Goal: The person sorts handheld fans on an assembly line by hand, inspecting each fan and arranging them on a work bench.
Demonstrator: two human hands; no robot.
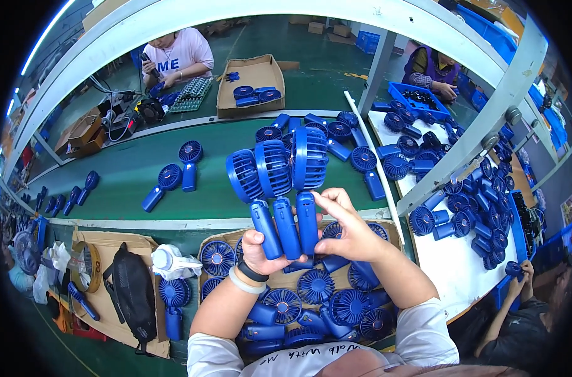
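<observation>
Three blue handheld fans [286,229] stand side by side above the cardboard box, heads up and narrow handle sides toward me. My left hand [258,255] is closed around the lower ends of their handles. At the rightmost fan [308,220], my right hand [352,232] grips the handle, index finger near its top and thumb near its lower end. Some fingers are hidden behind the handles. Below both hands, the open cardboard box [205,240] holds several more blue fans [315,286], lying in different directions.
A green conveyor belt [229,210] carries scattered fans beyond my hands. At right, a white table [449,276] is heaped with fans beside a white pole [377,163]. A black bag [132,292] lies on cardboard at left. Co-workers sit across the belt and at lower right.
</observation>
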